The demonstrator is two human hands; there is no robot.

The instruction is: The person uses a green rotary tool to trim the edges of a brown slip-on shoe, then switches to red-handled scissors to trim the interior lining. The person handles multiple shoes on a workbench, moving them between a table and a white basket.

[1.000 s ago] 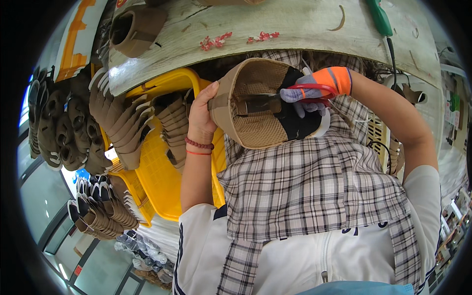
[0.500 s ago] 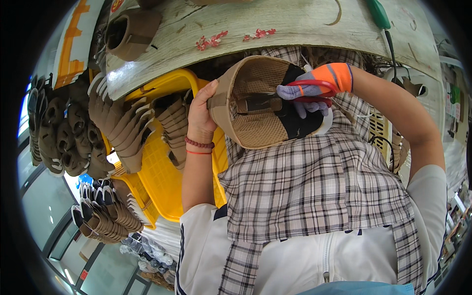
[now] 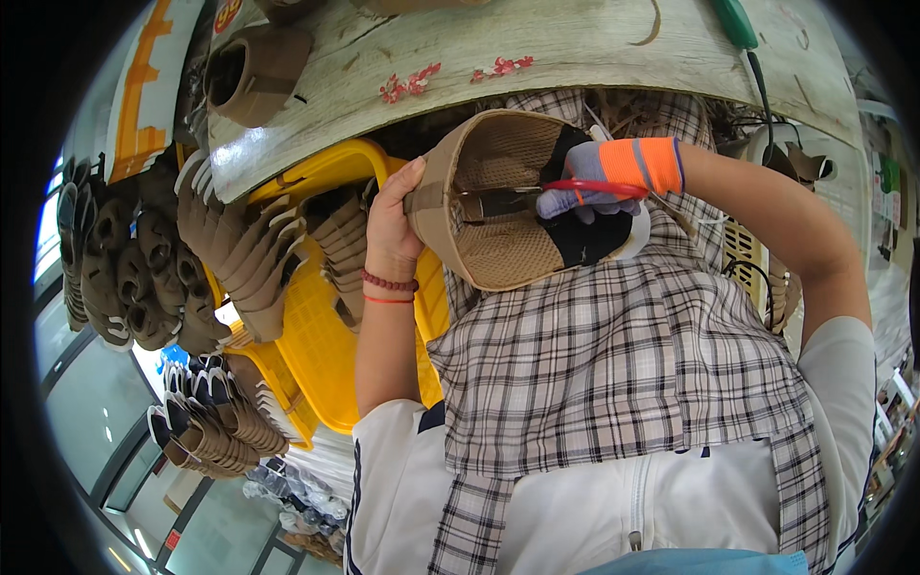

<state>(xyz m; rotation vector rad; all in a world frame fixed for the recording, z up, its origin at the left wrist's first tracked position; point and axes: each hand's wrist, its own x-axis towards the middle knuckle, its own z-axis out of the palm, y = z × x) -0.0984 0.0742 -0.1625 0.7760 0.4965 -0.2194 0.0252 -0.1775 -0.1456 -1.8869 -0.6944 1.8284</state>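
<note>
A brown shoe upper (image 3: 489, 259) with tan mesh lining and a black inner patch is held up over my lap, its opening facing me. My bare left hand (image 3: 394, 213) grips its left side, thumb up along the edge. A grey glove with an orange cuff covers my right hand (image 3: 589, 182), whose fingers are closed round red-handled scissors (image 3: 604, 186). The blades point left into the hollow of the upper; whether they touch the lining I cannot tell. My right hand is over the black patch, near the white edge of the upper.
Ahead is a worn pale table (image 3: 537, 43) with another brown upper (image 3: 257, 75) and a green-handled tool (image 3: 734, 24) on a cord. At left, a yellow basket (image 3: 316, 355) holds stacked uppers, with more stacks (image 3: 206, 422) beside it. A cream basket (image 3: 743, 254) stands at right.
My right hand has turned and its fingers have closed up, so the red scissor handles now look flatter and closer together. The left hand and the upper stay nearly in place.
</note>
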